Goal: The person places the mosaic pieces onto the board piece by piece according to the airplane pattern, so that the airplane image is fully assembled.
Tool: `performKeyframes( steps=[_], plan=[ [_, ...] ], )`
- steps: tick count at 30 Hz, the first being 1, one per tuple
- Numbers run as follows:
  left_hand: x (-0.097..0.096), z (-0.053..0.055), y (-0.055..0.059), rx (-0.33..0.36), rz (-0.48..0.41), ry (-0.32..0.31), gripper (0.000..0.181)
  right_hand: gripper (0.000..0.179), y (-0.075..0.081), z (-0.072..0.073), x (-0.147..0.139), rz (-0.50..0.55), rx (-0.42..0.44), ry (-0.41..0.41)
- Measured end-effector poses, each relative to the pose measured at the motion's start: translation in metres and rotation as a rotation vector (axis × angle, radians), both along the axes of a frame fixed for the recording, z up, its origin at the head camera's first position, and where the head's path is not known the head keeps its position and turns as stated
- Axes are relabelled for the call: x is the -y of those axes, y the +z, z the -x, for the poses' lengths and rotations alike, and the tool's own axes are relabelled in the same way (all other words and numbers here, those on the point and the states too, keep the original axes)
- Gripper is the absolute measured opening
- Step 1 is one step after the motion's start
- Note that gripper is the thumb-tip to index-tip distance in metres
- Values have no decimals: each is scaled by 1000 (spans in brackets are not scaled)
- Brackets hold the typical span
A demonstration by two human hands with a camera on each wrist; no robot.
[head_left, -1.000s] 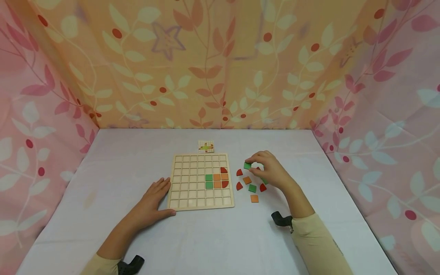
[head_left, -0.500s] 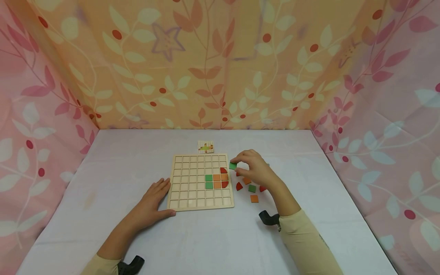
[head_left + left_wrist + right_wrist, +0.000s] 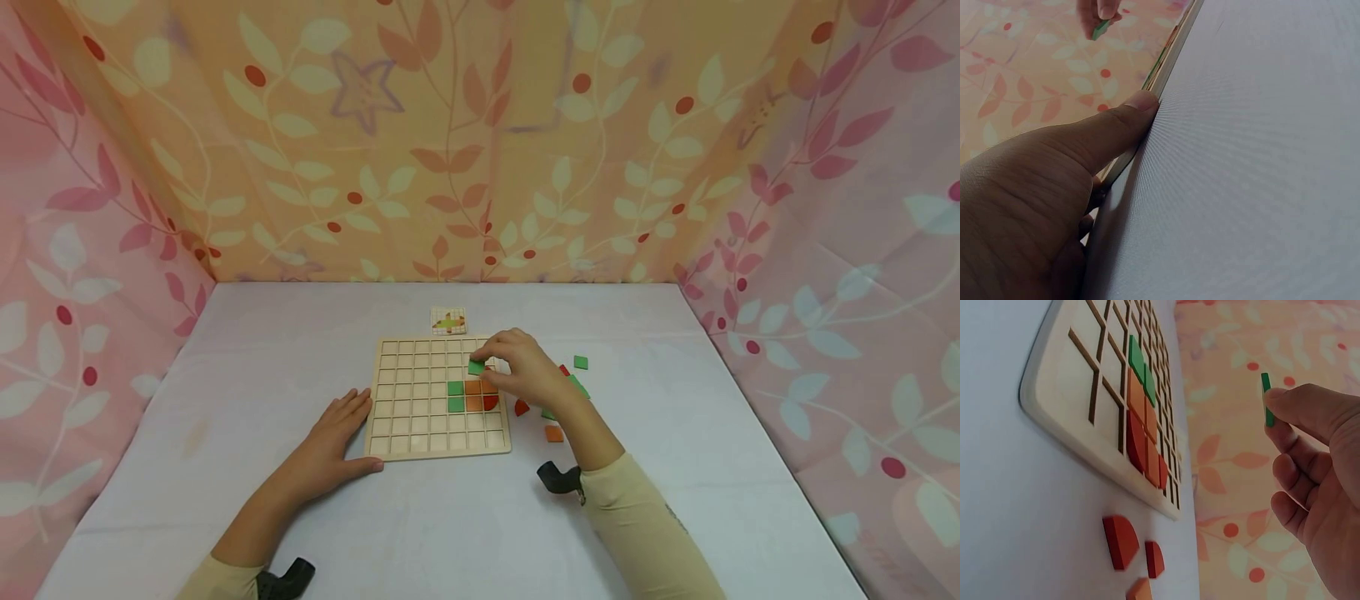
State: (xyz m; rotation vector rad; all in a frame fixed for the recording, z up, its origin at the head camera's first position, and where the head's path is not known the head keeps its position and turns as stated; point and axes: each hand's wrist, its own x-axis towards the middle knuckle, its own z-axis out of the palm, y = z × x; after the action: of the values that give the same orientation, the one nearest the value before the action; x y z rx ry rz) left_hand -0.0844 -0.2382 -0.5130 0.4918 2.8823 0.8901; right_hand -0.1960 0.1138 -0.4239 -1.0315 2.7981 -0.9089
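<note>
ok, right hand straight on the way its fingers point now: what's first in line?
Likely the wooden board, with the green tile pinched in the right hand touching down first. Height is hard to judge, so I can't say which cell.

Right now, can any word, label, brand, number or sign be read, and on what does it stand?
No readable text.
Pattern card: coloured picture; any lettering is too small to read.
Wooden grid board, held green square tile: none visible.
Leafy fabric backdrop: star outline, no legible words.
</note>
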Motion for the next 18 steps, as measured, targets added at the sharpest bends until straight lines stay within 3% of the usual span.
performKeyframes(
  steps=[18],
  plan=[
    [1,0,0,-14,5,-5,109,26,-17,1,43,-19,23,60]
  ],
)
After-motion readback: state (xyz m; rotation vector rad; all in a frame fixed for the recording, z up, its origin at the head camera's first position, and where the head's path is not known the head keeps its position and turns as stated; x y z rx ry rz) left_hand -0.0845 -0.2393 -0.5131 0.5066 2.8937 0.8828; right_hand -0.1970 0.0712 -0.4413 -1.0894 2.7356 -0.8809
